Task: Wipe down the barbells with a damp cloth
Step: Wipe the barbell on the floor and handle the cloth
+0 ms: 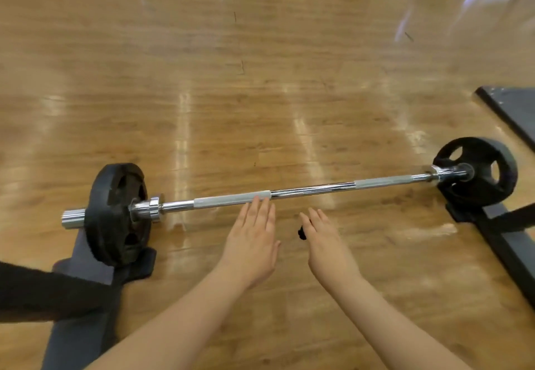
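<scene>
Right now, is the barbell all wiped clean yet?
Not yet, by the look of it. Nothing looks wiped so far, and no cloth shows anywhere. The left hand and right hand are open and empty, stretched toward the barbell, fingertips of the left just at its bar. All the wiping seems left to do.

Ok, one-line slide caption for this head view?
Both open hands, left hand and right hand, reach toward a plate-loaded barbell on a wooden floor; no cloth visible.

A glossy wood-plank floor (260, 80) fills the view, streaked with pale light reflections. On it lie dark grey metal frame rails (503, 242); a dark mat (515, 109) sits beyond the right-hand rail
</scene>
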Available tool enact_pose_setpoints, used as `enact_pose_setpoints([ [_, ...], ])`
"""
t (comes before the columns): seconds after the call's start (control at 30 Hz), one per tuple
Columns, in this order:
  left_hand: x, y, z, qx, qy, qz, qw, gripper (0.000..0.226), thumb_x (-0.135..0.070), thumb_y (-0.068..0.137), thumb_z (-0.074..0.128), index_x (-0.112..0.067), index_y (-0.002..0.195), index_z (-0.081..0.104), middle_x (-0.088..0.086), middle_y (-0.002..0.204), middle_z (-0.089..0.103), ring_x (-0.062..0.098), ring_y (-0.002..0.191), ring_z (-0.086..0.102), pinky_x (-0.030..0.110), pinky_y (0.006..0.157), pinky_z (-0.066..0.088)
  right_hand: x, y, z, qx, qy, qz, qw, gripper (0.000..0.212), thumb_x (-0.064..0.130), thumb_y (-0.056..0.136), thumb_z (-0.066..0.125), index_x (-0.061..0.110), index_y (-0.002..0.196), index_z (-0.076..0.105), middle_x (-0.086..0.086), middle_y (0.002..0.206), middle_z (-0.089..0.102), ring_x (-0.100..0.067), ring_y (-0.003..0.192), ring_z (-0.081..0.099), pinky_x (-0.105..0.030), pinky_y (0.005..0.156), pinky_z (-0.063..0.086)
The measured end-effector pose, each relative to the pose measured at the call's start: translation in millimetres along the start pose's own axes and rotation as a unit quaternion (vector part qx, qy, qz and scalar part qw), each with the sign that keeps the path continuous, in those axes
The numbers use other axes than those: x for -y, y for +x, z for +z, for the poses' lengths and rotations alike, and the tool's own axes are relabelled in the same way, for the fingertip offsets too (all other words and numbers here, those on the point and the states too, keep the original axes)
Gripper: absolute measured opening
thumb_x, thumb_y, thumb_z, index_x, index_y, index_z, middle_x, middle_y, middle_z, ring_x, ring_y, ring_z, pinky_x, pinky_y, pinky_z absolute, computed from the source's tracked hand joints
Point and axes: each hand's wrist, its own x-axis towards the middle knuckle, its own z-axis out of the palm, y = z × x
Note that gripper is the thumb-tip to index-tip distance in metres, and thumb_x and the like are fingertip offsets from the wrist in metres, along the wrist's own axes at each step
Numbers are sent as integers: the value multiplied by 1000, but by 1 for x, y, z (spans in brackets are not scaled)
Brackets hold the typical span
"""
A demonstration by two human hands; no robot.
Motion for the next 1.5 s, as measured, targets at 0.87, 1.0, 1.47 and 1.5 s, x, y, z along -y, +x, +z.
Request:
enact_pose_setpoints([
  [0.87, 77, 117, 165, -57, -26, -5, 998, 94, -46, 75, 68, 5, 141, 26, 25, 146, 38, 37, 138, 28, 47, 111, 20, -56, 171, 158, -205, 50, -128, 969, 54, -6, 74, 42, 7, 126, 44, -13, 121, 61, -24, 116, 50, -37, 106, 29],
  [1.0, 77, 116, 168, -48, -42, -16, 998, 80, -47, 82, 33, 5, 142, 24, 25, 147, 37, 37, 139, 27, 48, 111, 21, -52, 183, 143, -247, 133, -145, 949, 53, -17, 67, 57, 0, 117, 52, -18, 113, 60, -25, 107, 50, -35, 95, 40],
  [1.47, 75, 118, 171, -73, -19, -9, 997, 77, -46, 85, 31, 6, 141, 26, 26, 145, 39, 38, 137, 30, 48, 111, 22, -66, 165, 168, -225, 45, -120, 966, 47, 0, 83, 37, 4, 129, 45, -16, 126, 60, -25, 125, 43, -39, 112, 23],
  [1.5, 75, 118, 171, -71, -17, -13, 997, 77, -46, 84, 31, 6, 141, 26, 26, 145, 39, 38, 137, 31, 48, 111, 22, -65, 165, 168, -225, 48, -130, 964, 46, -2, 83, 37, 3, 128, 46, -17, 125, 60, -25, 124, 44, -37, 113, 22],
])
